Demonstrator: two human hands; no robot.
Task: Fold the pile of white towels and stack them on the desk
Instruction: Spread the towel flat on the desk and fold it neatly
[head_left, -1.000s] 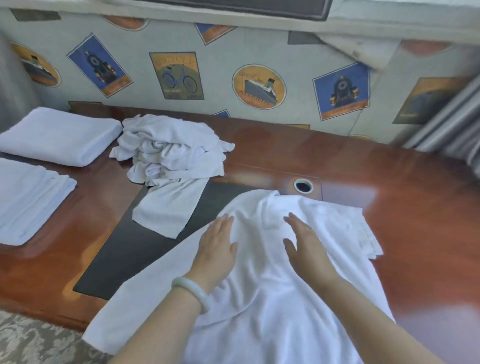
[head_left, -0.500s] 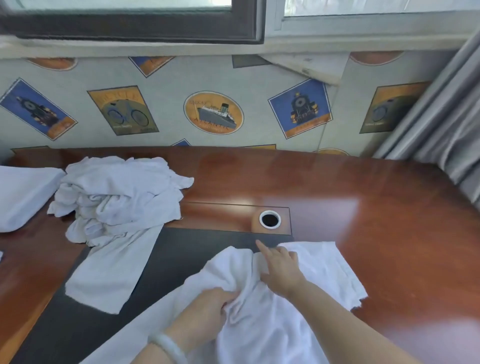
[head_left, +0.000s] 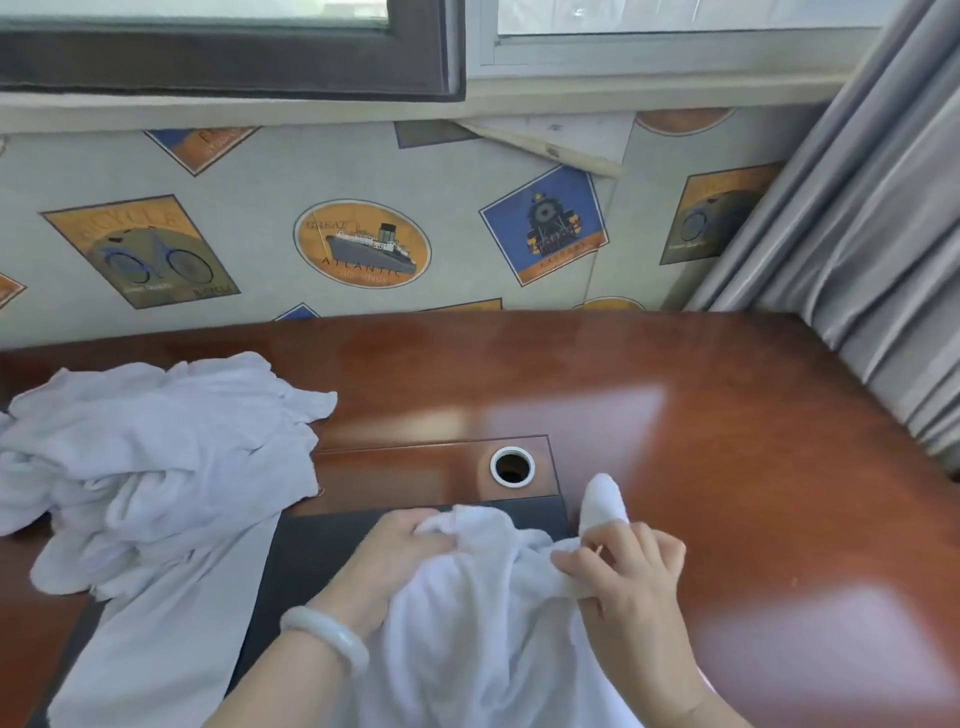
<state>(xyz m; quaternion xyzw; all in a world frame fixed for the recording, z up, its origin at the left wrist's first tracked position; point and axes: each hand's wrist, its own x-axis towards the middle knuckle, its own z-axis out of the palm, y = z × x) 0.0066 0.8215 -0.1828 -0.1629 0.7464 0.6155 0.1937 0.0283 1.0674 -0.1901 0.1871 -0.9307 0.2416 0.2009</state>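
Now the left hand (head_left: 400, 545) and right hand (head_left: 628, 566) each clutch the far edge of the soft white cloth towel (head_left: 467, 623), bunched on the glossy reddish wooden desk (head_left: 727, 467). Best to find both corners, pull taut, then fold.

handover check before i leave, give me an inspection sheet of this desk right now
surface: glossy wooden desk with a black mat on it
job's things: one white towel bunched over the mat; unfolded pile at left
clutter: nothing seen
grips: left hand and right hand both clutch the towel
cables: nothing seen; open grommet hole behind the mat
surroundings: picture wallpaper, window, grey curtain at right
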